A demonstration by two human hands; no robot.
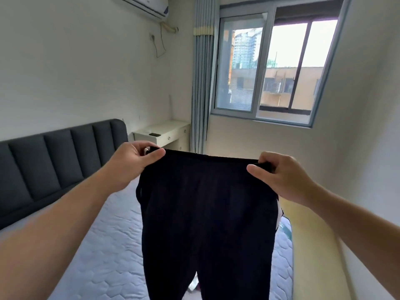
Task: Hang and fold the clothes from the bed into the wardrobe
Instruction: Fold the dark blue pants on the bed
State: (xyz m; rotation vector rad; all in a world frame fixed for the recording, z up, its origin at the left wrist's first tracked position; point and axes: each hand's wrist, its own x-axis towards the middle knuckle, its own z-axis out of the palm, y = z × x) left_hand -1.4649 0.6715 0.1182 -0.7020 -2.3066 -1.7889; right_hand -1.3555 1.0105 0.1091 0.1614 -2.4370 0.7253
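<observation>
- My left hand (134, 161) and right hand (281, 176) each pinch one end of the waistband of black trousers (207, 213), stretched between them.
- Waistband up, legs hang straight down from my grip, over the bed (97, 234).
- Badge on the air conditioner (147, 5): too blurred to read.

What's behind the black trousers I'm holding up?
The quilted mattress, with a sliver of pale cloth showing between the legs. The trousers cover whatever else lies there.
</observation>
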